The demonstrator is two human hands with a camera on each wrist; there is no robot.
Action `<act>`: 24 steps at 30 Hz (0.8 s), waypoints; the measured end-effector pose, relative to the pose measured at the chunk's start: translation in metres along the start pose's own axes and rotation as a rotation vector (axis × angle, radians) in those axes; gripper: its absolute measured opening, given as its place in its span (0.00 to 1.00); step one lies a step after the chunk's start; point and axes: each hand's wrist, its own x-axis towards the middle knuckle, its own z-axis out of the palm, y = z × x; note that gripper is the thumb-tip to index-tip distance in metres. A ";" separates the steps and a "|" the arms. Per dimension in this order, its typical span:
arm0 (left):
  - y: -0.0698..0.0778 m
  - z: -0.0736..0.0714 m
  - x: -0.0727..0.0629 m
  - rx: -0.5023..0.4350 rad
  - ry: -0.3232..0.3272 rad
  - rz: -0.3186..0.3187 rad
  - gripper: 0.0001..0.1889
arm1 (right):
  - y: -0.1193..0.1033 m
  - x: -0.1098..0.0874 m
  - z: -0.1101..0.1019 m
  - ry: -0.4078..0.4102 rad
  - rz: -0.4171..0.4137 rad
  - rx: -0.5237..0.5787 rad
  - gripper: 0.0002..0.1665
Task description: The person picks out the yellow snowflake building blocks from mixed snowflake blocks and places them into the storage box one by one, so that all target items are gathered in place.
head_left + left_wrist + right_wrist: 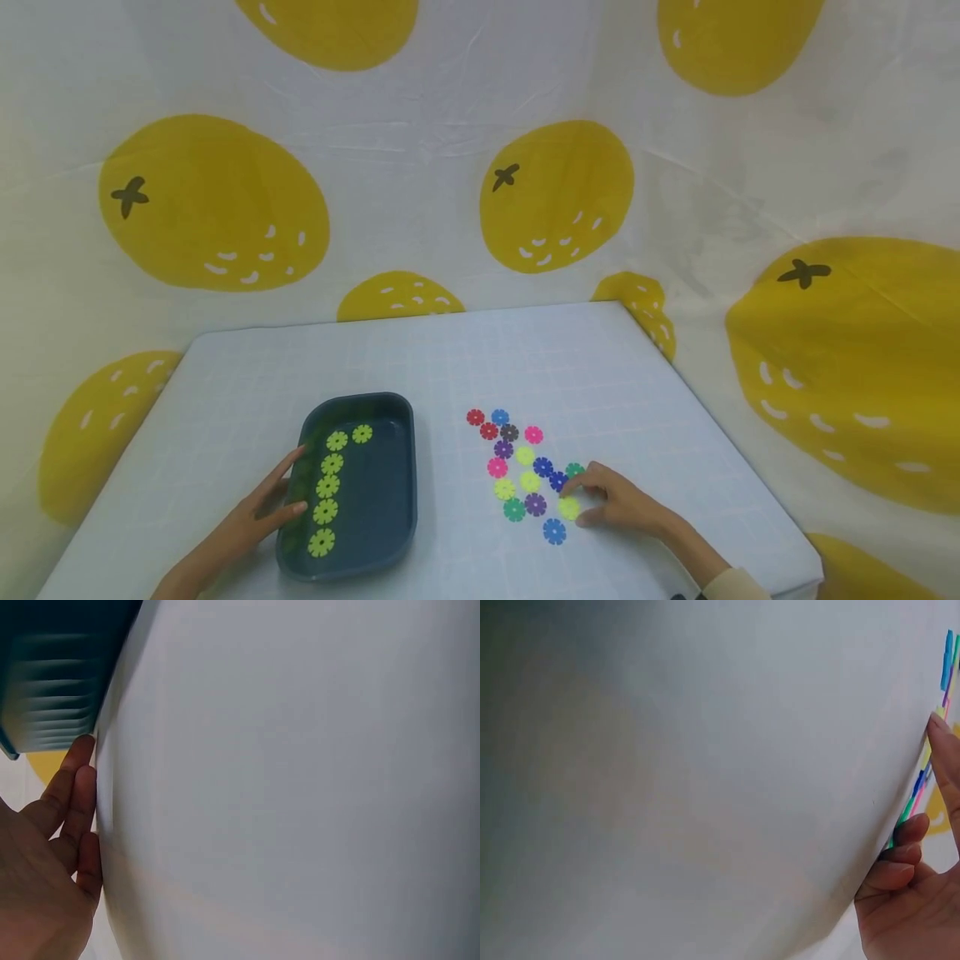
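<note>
We've got the left hand (251,518), fingers relaxed, touching the left side of the dark teal rectangular plastic tray (379,510); six yellow-green notched discs (327,486) inside. Right of that, multicoloured notched discs (497,467) lie scattered on the white-covered table (450,358). Rightmost, the right hand (617,503) has thumb and index bracketing one flat yellow-green disc (569,508); we can't tell if they're pinching.

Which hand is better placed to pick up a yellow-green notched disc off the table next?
Probably the right hand: its thumb and forefinger are at a yellow-green notched disc. The left hand is farther away, touching the dark teal rectangular tray.
</note>
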 end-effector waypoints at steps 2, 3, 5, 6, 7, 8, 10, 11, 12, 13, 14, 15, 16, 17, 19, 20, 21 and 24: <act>0.000 0.000 0.000 0.002 0.006 0.017 0.49 | 0.001 0.000 0.001 0.006 -0.004 0.002 0.17; -0.001 0.000 0.000 0.005 0.011 0.032 0.48 | 0.001 0.000 0.001 0.009 -0.007 0.002 0.17; -0.002 0.001 0.000 0.006 0.018 0.054 0.48 | 0.001 0.000 0.001 0.014 -0.014 0.004 0.16; -0.002 0.001 0.000 0.007 0.019 0.064 0.48 | 0.001 0.000 0.001 0.017 -0.017 0.003 0.16; -0.002 0.001 0.001 0.010 0.019 0.070 0.48 | 0.001 -0.001 0.001 0.019 -0.021 0.005 0.15; -0.003 0.001 0.001 0.014 0.021 0.075 0.48 | 0.000 -0.001 0.001 0.021 -0.026 0.007 0.15; -0.003 0.001 0.001 0.010 0.022 0.071 0.48 | -0.001 -0.001 0.001 0.024 -0.034 0.018 0.15; -0.003 0.001 0.001 0.010 0.022 0.067 0.48 | -0.002 -0.002 0.001 0.026 -0.038 0.021 0.15; -0.004 0.001 0.002 0.006 0.022 0.067 0.48 | -0.002 -0.002 0.001 0.028 -0.039 0.023 0.16; -0.004 0.001 0.002 0.006 0.023 0.067 0.48 | -0.002 -0.002 0.001 0.028 -0.038 0.026 0.16; -0.004 0.002 0.001 0.004 0.023 0.070 0.48 | -0.002 -0.002 0.001 0.029 -0.035 0.030 0.16; -0.004 0.002 0.001 0.003 0.023 0.072 0.48 | -0.002 -0.002 0.002 0.030 -0.032 0.032 0.16; -0.004 0.002 0.001 0.004 0.024 0.075 0.47 | -0.002 -0.002 0.002 0.032 -0.029 0.030 0.16; -0.004 0.002 0.001 0.006 0.024 0.074 0.47 | -0.002 -0.002 0.002 0.034 -0.026 0.032 0.16; -0.004 0.002 0.001 0.007 0.024 0.077 0.47 | -0.001 -0.002 0.003 0.037 -0.016 0.033 0.16; -0.004 0.002 0.001 0.006 0.024 0.079 0.47 | -0.001 -0.002 0.003 0.040 -0.010 0.034 0.16; -0.004 0.002 0.000 0.006 0.025 0.082 0.47 | -0.001 -0.002 0.004 0.043 -0.005 0.028 0.16; -0.003 0.002 0.000 0.005 0.034 0.100 0.47 | -0.003 -0.002 0.005 0.055 0.024 0.008 0.16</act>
